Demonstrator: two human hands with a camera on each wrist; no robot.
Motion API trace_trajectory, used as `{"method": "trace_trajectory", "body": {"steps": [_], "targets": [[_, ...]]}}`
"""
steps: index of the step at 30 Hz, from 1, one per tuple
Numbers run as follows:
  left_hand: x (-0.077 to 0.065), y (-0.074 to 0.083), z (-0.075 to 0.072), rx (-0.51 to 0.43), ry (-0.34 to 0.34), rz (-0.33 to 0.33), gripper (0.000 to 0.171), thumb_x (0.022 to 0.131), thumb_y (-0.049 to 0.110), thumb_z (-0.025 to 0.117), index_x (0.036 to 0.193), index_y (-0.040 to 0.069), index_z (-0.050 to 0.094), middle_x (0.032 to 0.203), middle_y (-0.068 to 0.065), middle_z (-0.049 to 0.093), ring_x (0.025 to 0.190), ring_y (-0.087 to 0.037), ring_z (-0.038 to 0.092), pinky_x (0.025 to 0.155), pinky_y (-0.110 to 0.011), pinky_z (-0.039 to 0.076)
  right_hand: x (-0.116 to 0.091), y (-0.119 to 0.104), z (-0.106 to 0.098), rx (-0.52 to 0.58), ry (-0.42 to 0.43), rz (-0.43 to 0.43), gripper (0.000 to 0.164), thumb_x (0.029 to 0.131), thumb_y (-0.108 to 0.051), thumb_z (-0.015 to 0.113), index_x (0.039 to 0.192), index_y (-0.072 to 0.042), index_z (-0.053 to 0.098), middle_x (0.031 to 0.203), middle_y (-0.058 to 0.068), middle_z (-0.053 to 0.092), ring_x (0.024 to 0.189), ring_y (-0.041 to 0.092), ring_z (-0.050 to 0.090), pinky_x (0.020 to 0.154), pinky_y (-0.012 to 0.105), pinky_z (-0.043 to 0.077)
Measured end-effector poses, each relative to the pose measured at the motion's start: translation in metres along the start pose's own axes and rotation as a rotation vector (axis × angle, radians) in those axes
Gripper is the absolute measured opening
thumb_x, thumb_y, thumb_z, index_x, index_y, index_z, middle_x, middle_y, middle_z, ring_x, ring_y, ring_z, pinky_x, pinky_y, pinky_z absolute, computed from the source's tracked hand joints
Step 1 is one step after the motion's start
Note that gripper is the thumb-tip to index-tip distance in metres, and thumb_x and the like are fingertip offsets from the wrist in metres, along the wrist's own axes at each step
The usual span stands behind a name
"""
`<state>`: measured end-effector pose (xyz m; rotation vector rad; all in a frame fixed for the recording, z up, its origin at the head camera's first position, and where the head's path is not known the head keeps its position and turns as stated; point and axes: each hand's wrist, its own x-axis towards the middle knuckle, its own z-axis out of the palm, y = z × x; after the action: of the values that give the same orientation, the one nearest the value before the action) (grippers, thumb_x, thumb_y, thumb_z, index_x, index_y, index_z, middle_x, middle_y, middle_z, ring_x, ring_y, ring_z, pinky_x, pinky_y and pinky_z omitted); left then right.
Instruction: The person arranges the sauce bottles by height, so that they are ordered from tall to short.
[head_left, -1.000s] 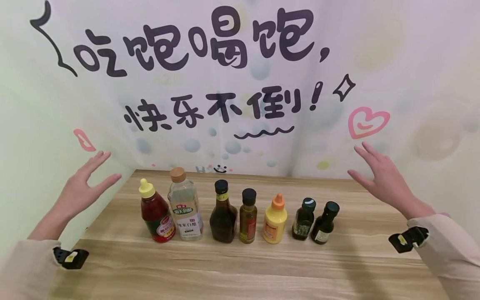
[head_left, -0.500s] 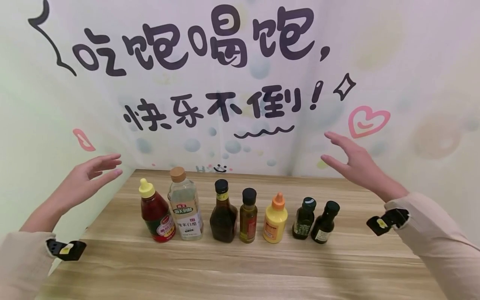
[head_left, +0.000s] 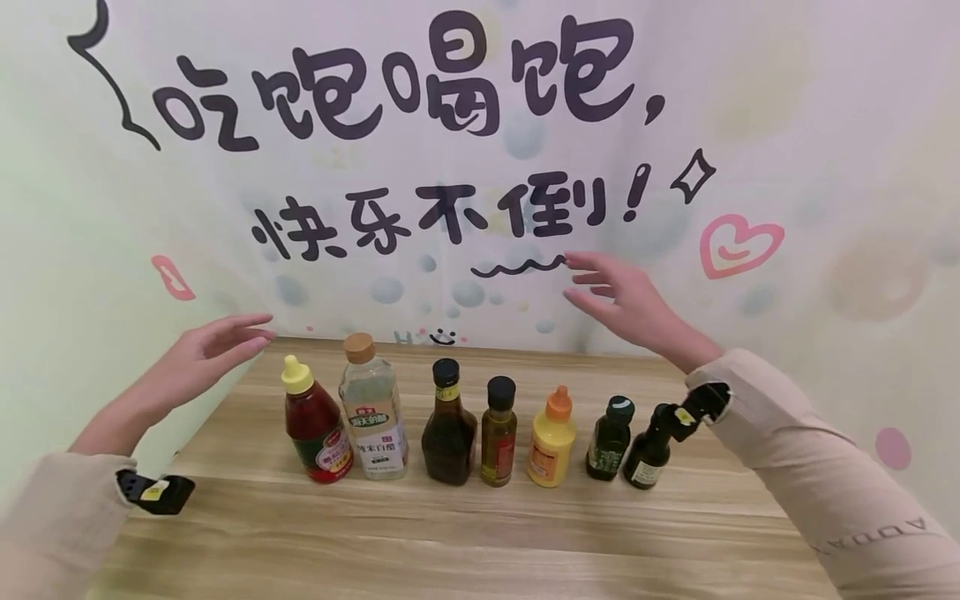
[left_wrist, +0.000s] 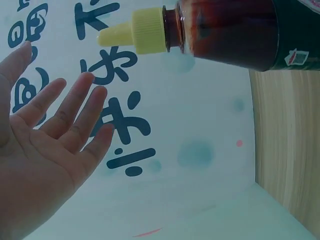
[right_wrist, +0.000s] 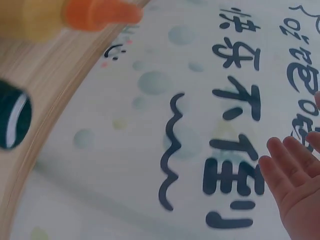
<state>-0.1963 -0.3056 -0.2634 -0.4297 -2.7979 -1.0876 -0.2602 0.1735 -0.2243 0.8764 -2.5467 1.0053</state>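
Observation:
My left hand [head_left: 198, 358] hovers empty, fingers relaxed, above and left of a red sauce squeeze bottle [head_left: 318, 437] with a yellow nozzle cap. In the left wrist view its palm and spread fingers [left_wrist: 75, 112] show, apart from that bottle. My right hand [head_left: 630, 304] is held empty in the air above a yellow squeeze bottle [head_left: 552, 446] with an orange tip and a small dark green bottle [head_left: 608, 442]. Its relaxed fingers [right_wrist: 287, 167] touch nothing in the right wrist view. The wrist camera partly hides the cap of the rightmost dark bottle [head_left: 647, 458].
The bottles stand upright in a row on a wood-grain table [head_left: 450, 542]. Between the outer ones are a clear vinegar bottle [head_left: 386, 458], a dark brown sauce bottle [head_left: 448, 442] and a slim black-capped bottle [head_left: 498, 442]. Behind hangs a white printed cloth [head_left: 360, 292].
My right hand has swept left from beside the pink heart to above the yellow and dark green bottles. The left hand has moved slightly right and lower. The bottles have stayed put.

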Motion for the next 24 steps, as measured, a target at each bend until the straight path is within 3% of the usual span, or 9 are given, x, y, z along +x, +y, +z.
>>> {"method": "trace_trajectory", "body": {"steps": [2, 7, 9, 17, 24], "targets": [[0.001, 0.0, 0.004, -0.01, -0.029, -0.002, 0.048, 0.093, 0.029, 0.044, 0.136, 0.009, 0.033, 0.121, -0.008, 0.052, 0.099, 0.007, 0.046, 0.082, -0.024, 0.042, 0.006, -0.006, 0.009, 0.03, -0.007, -0.016, 0.048, 0.088, -0.022, 0.056, 0.131, -0.007, 0.041, 0.127, 0.013, 0.047, 0.108, 0.026, 0.051, 0.09, 0.04, 0.041], [0.003, -0.001, 0.014, -0.078, -0.103, -0.006, 0.051, 0.095, 0.03, 0.04, 0.137, 0.005, 0.028, 0.124, -0.021, 0.047, 0.114, -0.03, 0.043, 0.088, -0.055, 0.036, 0.02, -0.021, 0.035, 0.086, -0.059, -0.056, 0.046, 0.088, -0.02, 0.056, 0.129, -0.006, 0.042, 0.123, 0.012, 0.05, 0.105, 0.024, 0.053, 0.088, 0.035, 0.043], [0.003, -0.003, 0.018, -0.094, -0.122, -0.013, 0.052, 0.095, 0.031, 0.04, 0.137, 0.005, 0.028, 0.126, -0.022, 0.045, 0.115, -0.038, 0.04, 0.087, -0.058, 0.034, 0.024, -0.026, 0.045, 0.099, -0.085, -0.078, 0.046, 0.088, -0.021, 0.055, 0.129, -0.005, 0.043, 0.123, 0.011, 0.05, 0.104, 0.024, 0.054, 0.087, 0.033, 0.044], [0.007, -0.012, 0.03, -0.143, -0.193, -0.057, 0.055, 0.093, 0.035, 0.043, 0.139, 0.009, 0.026, 0.133, -0.023, 0.036, 0.12, -0.041, 0.032, 0.089, -0.061, 0.03, 0.037, -0.048, 0.08, 0.141, -0.18, -0.132, 0.043, 0.088, -0.02, 0.055, 0.127, -0.004, 0.045, 0.119, 0.011, 0.053, 0.102, 0.022, 0.055, 0.086, 0.031, 0.044], [0.007, -0.022, 0.038, -0.211, -0.208, -0.075, 0.055, 0.092, 0.031, 0.047, 0.138, 0.008, 0.027, 0.135, -0.027, 0.031, 0.124, -0.045, 0.023, 0.091, -0.061, 0.027, 0.048, -0.065, 0.106, 0.184, -0.229, -0.15, 0.041, 0.088, -0.019, 0.055, 0.126, -0.005, 0.046, 0.118, 0.01, 0.054, 0.1, 0.017, 0.056, 0.084, 0.026, 0.045]]}}
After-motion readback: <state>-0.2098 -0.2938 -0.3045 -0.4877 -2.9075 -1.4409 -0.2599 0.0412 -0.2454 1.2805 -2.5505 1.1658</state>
